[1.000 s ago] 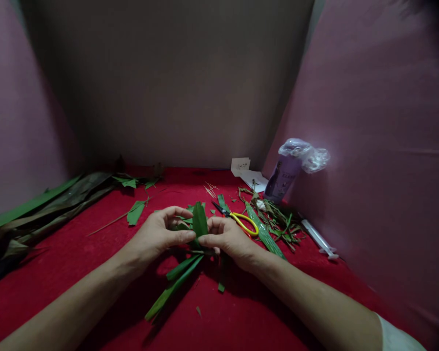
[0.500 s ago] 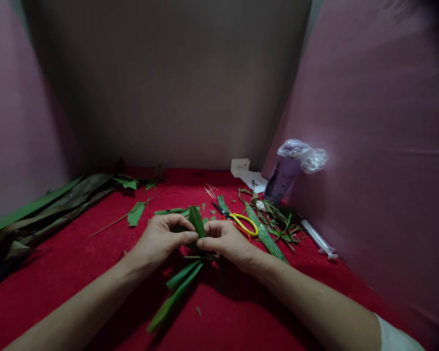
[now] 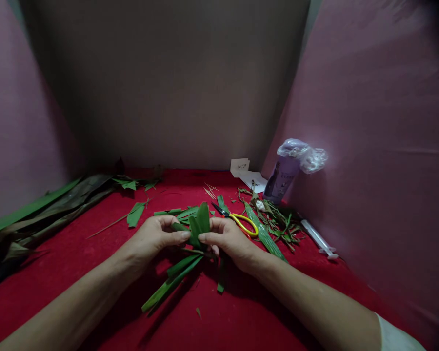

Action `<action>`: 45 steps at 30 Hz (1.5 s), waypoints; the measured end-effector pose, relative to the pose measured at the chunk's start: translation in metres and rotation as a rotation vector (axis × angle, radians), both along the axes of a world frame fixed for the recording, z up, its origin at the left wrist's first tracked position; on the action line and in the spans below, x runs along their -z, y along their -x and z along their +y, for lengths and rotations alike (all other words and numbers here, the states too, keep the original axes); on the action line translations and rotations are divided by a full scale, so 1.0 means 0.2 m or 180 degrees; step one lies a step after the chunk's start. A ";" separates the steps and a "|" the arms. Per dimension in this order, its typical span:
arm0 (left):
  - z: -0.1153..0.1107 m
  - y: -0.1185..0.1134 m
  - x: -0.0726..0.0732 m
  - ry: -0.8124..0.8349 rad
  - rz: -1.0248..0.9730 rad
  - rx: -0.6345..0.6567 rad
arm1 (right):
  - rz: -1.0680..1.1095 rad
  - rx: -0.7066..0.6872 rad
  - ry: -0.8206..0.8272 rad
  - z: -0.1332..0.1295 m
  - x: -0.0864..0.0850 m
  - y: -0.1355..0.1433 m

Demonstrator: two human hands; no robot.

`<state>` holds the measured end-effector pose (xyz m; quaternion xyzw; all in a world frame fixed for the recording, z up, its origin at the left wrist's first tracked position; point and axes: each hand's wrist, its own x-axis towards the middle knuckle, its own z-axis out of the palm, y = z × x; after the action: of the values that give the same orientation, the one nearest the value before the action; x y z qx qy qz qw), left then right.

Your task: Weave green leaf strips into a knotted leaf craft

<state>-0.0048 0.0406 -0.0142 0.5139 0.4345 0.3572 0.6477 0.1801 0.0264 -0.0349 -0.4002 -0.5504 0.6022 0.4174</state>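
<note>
Both hands meet in front of me over the red cloth, pinching green leaf strips (image 3: 202, 219) that stand up and fan between the fingers. My left hand (image 3: 157, 237) is closed on the left side of the leaf, thumb against fingers. On the other side my right hand (image 3: 229, 240) grips the base of the upright pieces. A thin stem runs below the fingertips, and long leaf strips (image 3: 171, 287) trail from it toward me. Just past my right hand lie scissors (image 3: 243, 222) with yellow and red handles, the red one partly hidden by the hand.
Cut leaf pieces (image 3: 188, 213) lie behind my hands. On the right are a wide leaf strip (image 3: 265, 236), twigs and leaves (image 3: 278, 224), a plastic syringe (image 3: 318, 239) and a purple cup (image 3: 281, 180) topped with clear wrap. Toothpicks (image 3: 210, 190) are farther back; long leaves (image 3: 58, 200) lie left.
The held leaf has turned and spread, showing two upright parts instead of one. Trailing strips have swung left and up, and another strip now hangs below my right hand.
</note>
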 end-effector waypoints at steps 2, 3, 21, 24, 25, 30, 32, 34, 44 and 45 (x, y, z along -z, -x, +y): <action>-0.01 -0.01 -0.01 0.0045 -0.0054 0.0076 | -0.0012 -0.0007 -0.0011 0.00 0.00 0.00; -0.01 -0.01 -0.01 0.0065 -0.0079 0.0136 | -0.0015 -0.0009 -0.0019 0.00 0.01 0.00; -0.01 -0.04 -0.01 0.0033 0.0320 0.0202 | -0.0146 0.0072 -0.0072 -0.01 0.01 0.01; 0.00 -0.04 0.00 -0.0033 0.0439 0.0100 | -0.0141 0.0047 -0.0077 -0.01 0.01 0.01; 0.00 -0.04 0.00 -0.0058 0.0472 0.0084 | -0.0116 0.0003 -0.0080 -0.01 0.01 0.00; 0.00 -0.02 0.00 -0.0166 0.0600 0.0050 | -0.0045 -0.0289 -0.0114 0.00 0.02 -0.02; 0.00 -0.02 0.00 -0.0197 0.0631 0.0044 | -0.0083 -0.0307 -0.0118 0.01 0.02 -0.02; -0.01 -0.01 0.00 -0.0225 0.0656 0.0030 | -0.0108 -0.0312 -0.0116 0.01 0.03 -0.03; -0.01 -0.02 -0.02 -0.0308 0.0676 0.0139 | -0.0133 -0.0193 -0.0016 0.01 0.03 -0.02; -0.01 -0.02 -0.02 -0.0309 0.0679 0.0121 | -0.0126 -0.0174 0.0001 0.01 0.03 -0.01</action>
<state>-0.0003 0.0379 -0.0108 0.5879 0.4734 0.3088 0.5788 0.1828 0.0281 -0.0399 -0.3969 -0.5692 0.6054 0.3897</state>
